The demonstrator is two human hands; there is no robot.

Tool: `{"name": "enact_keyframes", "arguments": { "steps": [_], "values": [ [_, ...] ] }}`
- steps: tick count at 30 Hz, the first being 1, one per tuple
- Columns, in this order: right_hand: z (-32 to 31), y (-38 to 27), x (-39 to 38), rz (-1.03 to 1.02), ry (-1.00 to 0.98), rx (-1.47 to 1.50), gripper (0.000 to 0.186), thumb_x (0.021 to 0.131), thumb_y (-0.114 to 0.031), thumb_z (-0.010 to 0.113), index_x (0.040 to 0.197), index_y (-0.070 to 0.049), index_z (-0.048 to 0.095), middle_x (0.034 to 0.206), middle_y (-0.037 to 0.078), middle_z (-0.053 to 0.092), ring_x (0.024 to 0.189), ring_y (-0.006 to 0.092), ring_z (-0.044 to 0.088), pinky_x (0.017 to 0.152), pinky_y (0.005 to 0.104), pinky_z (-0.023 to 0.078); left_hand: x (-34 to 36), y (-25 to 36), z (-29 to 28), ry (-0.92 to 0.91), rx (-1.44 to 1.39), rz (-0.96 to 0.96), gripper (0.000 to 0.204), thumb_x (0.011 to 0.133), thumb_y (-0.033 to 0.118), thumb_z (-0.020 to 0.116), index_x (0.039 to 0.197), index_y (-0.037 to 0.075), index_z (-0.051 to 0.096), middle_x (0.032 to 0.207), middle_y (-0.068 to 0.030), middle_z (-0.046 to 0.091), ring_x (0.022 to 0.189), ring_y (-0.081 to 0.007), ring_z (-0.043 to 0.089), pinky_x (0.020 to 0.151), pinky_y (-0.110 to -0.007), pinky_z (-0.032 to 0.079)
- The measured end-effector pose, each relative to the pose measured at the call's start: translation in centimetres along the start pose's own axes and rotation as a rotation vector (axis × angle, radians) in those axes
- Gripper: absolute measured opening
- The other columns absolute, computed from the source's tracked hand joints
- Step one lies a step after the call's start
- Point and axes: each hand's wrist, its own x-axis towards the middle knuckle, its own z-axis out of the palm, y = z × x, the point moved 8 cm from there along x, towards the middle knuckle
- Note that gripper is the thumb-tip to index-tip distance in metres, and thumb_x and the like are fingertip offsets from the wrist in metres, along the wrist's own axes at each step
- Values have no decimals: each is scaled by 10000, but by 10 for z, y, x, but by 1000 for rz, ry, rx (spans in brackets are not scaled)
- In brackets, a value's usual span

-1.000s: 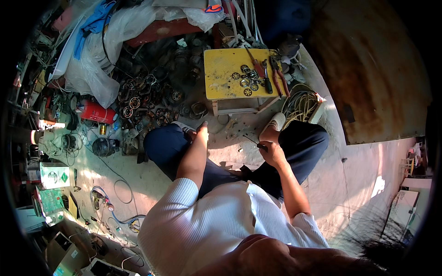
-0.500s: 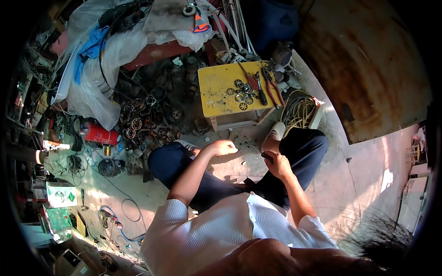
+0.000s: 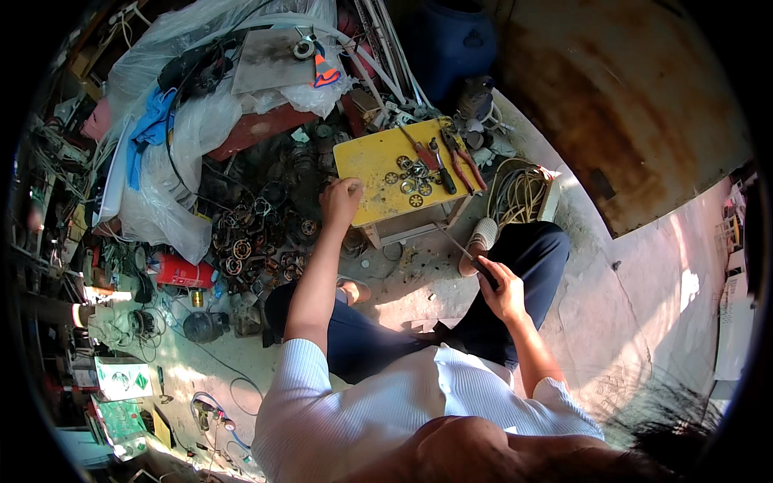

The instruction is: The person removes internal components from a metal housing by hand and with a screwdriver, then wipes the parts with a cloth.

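Observation:
My left hand (image 3: 342, 201) is at the left edge of a low yellow stool (image 3: 366, 165), its fingers curled in. What they hold, if anything, is hidden. My right hand (image 3: 506, 295), over my right leg, is closed round the black handle of a screwdriver (image 3: 456, 244). The long thin shaft points up and left toward the stool's front. On the stool top lie several small round slotted parts (image 3: 414, 180). Beside them are a red-handled tool (image 3: 423, 153), a black-handled tool (image 3: 442, 167) and red-handled pliers (image 3: 463, 158).
Left of the stool, the ground holds a heap of dark ring-shaped metal parts (image 3: 241, 241). A red cylinder (image 3: 183, 271) lies farther left. Coiled yellowish cable (image 3: 515, 197) sits right of the stool, near a large rusty panel (image 3: 628, 113). A blue barrel (image 3: 455, 48) stands behind.
My left hand has moved forward and left, from above my lap to the stool's edge. My right hand has shifted slightly right, and the screwdriver's shaft now shows clearly. The view has shifted a little.

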Motion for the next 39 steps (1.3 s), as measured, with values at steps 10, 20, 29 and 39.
{"name": "enact_keyframes", "arguments": {
  "steps": [10,20,29,39],
  "values": [
    [-83,37,21,-23,440,26,315,859,-5,693,1173,-21,675,1061,143,713,970,252,704,885,316,528,10,10,9,-62,147,57,163,843,220,739,963,112,716,921,-58,704,890,-279,659,805,-438,464],
    [-103,126,61,218,722,115,343,910,-149,686,1238,-55,661,1104,135,717,1009,204,690,901,310,514,58,75,78,-322,-314,71,298,864,205,723,1098,31,662,978,-124,718,903,-282,684,807,-390,523],
    [-109,134,52,237,741,12,328,887,-167,698,1206,-91,679,1063,139,719,986,259,706,875,340,533,88,74,111,-458,32,22,509,755,283,825,1168,29,673,1037,-153,727,962,-297,694,826,-394,531],
    [-105,123,58,224,724,23,332,884,-158,694,1210,-98,678,1066,135,718,973,257,707,853,339,537,102,42,130,-433,-182,12,430,734,212,848,1072,2,683,974,-149,723,890,-276,698,805,-375,542]
  ]
}}
